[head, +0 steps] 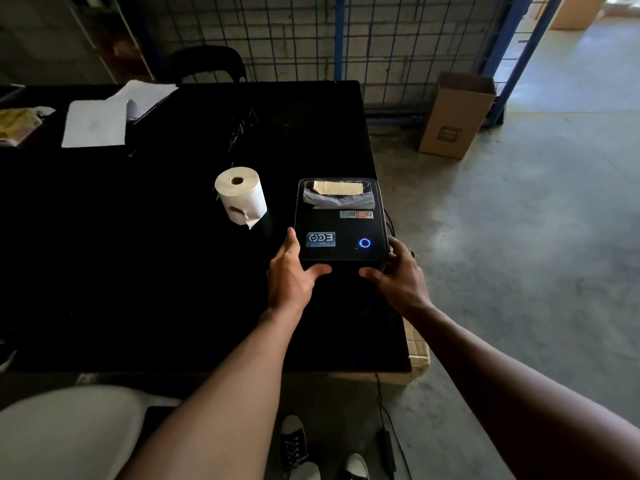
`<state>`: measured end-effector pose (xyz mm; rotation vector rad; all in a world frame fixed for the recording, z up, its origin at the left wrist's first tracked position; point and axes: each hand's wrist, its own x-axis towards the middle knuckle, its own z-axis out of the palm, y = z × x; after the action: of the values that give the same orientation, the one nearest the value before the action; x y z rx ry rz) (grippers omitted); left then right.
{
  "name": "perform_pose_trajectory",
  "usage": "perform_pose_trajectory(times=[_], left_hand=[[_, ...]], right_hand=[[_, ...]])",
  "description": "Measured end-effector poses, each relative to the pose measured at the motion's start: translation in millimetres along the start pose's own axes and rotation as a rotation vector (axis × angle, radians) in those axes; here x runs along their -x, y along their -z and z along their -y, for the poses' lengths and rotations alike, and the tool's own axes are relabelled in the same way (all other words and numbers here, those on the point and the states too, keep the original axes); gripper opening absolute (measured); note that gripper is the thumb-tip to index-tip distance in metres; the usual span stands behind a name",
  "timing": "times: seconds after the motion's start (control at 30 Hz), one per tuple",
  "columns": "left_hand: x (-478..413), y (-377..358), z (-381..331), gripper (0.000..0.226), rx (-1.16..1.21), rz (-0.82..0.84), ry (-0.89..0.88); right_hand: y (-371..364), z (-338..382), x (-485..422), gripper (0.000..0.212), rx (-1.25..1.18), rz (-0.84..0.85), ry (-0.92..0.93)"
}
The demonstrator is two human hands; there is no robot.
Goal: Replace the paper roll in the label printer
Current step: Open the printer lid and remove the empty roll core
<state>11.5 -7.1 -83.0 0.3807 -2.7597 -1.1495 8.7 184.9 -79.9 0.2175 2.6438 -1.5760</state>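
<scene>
At the black table (156,271), your label printer (341,233) sits near the right edge, blue ring lit. Your left hand (294,271) & right hand (398,277) grip its front corners, thumbs on the near edge. Paper roll (240,199) stands upright just left of the printer, untouched.

Daylight spills in from the opening at upper right, washing the concrete floor (519,237) pale while the black worktop (138,271) sinks into near-featureless shadow. A blue ring light (364,243) glows on the label printer (341,223). The wide lens bends lines near the edges, and the lower-left corner is blurred.
</scene>
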Motion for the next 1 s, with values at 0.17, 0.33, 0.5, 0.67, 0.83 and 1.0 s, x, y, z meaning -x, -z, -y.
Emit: perform_pose_trajectory(times=[0.17,0.33,0.5,0.67,0.83,1.0], left_hand=[[-1,-1,1,0.105,0.033,-0.007,0.004],[-2,0,0,0.106,0.048,0.0,0.021],[-4,10,-8,0.11,0.046,0.022,0.053],[-24,36,-29,0.099,0.09,-0.058,0.01],[-66,56,-61,0.072,0.184,-0.085,-0.024],[-113,60,-82,0.068,0.22,-0.028,-0.031]], right_hand=[[2,1,0,0.086,0.014,0.029,-0.018],[3,2,-1,0.089,0.078,0.027,-0.029],[9,9,-3,0.079,0.086,0.054,-0.01],[25,31,-23,0.077,0.096,0.048,-0.014],[34,84,-62,0.072,0.075,-0.095,-0.025],[34,112,-104,0.095,-0.014,-0.135,-0.068]])
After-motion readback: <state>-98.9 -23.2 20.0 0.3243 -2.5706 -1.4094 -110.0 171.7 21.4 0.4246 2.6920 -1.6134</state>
